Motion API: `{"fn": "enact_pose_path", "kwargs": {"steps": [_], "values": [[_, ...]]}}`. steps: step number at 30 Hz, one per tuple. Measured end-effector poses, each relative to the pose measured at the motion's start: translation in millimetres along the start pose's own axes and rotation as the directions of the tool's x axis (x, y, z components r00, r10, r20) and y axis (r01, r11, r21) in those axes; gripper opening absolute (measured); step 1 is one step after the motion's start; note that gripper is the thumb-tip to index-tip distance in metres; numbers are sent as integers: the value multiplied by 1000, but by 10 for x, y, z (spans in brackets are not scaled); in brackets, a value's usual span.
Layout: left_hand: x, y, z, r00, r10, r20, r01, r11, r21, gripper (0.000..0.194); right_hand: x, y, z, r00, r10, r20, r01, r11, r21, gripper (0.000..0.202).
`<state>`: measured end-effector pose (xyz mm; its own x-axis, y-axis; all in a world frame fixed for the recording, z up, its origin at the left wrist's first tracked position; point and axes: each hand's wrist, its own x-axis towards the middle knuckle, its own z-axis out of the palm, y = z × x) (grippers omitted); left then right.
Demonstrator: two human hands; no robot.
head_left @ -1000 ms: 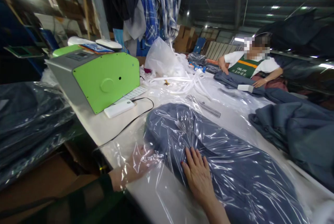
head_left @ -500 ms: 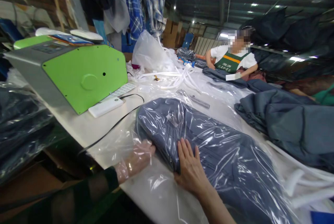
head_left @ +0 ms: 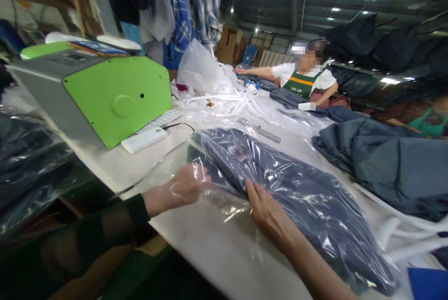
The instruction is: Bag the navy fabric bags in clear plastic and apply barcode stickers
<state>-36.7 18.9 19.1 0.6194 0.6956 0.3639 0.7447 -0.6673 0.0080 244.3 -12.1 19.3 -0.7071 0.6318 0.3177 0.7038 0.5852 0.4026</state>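
Observation:
A dark blue-grey folded garment [head_left: 301, 197] lies in a clear plastic bag [head_left: 224, 202] on the white table. My left hand [head_left: 187, 183] is closed in the loose plastic at the bag's left end, beside the garment. Film covers part of its fingers, and I cannot tell whether it also grips cloth. Over the near edge of the bagged garment, my right hand [head_left: 268, 209] has its fingers bent on the plastic; its thumb is hidden. Creases in the film run out from the right fingertips.
A green and grey machine [head_left: 122, 99] stands at the left, with a white device [head_left: 144, 140] before it. A clear ruler [head_left: 261, 130] lies behind the bag. More dark cloth [head_left: 385, 164] and white strips [head_left: 416, 246] are at the right. A co-worker [head_left: 304, 80] sits across the table.
My left hand has risen slightly, drawing up plastic at the bag's end. My right hand went from lying flat on top to bent over the near edge. The co-worker has stretched out an arm.

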Motion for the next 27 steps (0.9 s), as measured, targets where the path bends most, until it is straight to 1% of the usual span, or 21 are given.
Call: {"fn": "enact_pose_path", "kwargs": {"steps": [2,4,5,6,7,8,9,10,12,13,14,15,17,19,21,24,25,27], "values": [[-113,-71,-155,989,121,85,-123,992,29,20,60,197,-125,1000,27,11,-28,994,102,74],[-252,-85,-279,948,227,223,-240,970,30,23,111,345,-215,997,65,41,-71,981,179,74],[-316,-67,-319,925,238,298,-257,966,26,24,130,397,-245,996,77,55,-86,975,204,74],[-372,-32,-340,909,211,360,-236,971,28,25,144,434,-265,994,80,69,-94,970,223,74],[-416,18,-337,906,161,393,-189,981,34,25,154,458,-276,994,75,76,-91,968,235,74],[-447,83,-310,911,115,396,-142,989,39,25,160,471,-277,994,65,82,-84,966,245,75],[-464,163,-255,922,96,376,-117,993,34,30,163,475,-272,995,53,85,-73,965,251,76],[-466,257,-175,934,113,340,-123,992,10,41,163,474,-261,996,38,82,-58,966,253,77],[-420,479,47,946,199,255,-192,980,-53,64,161,464,-234,998,10,69,-27,968,250,79],[-371,599,173,948,233,215,-224,972,-69,69,160,459,-221,998,-2,59,-13,968,249,80],[-306,717,296,952,243,185,-235,970,-64,67,159,456,-212,999,-12,48,0,969,246,82],[-230,828,406,959,235,158,-231,972,-46,60,158,455,-206,999,-16,39,7,971,240,83],[-66,1007,554,967,226,117,-225,974,-15,41,153,448,-201,1000,-6,30,-1,975,224,86],[68,1122,590,966,239,95,-239,971,-11,23,133,415,-190,999,5,33,-12,976,217,87],[135,1194,549,958,280,56,-279,960,-25,11,83,331,-152,1000,-6,25,2,982,188,85],[111,1299,514,933,359,-22,-360,932,-38,10,-45,90,-19,999,-41,15,40,997,62,77],[80,1344,545,923,377,-74,-380,924,-35,12,-92,-7,38,999,-52,17,52,999,16,74],[7,1439,684,897,381,-226,-392,920,-6,16,-171,-189,151,997,-65,35,66,996,-54,68]]}}
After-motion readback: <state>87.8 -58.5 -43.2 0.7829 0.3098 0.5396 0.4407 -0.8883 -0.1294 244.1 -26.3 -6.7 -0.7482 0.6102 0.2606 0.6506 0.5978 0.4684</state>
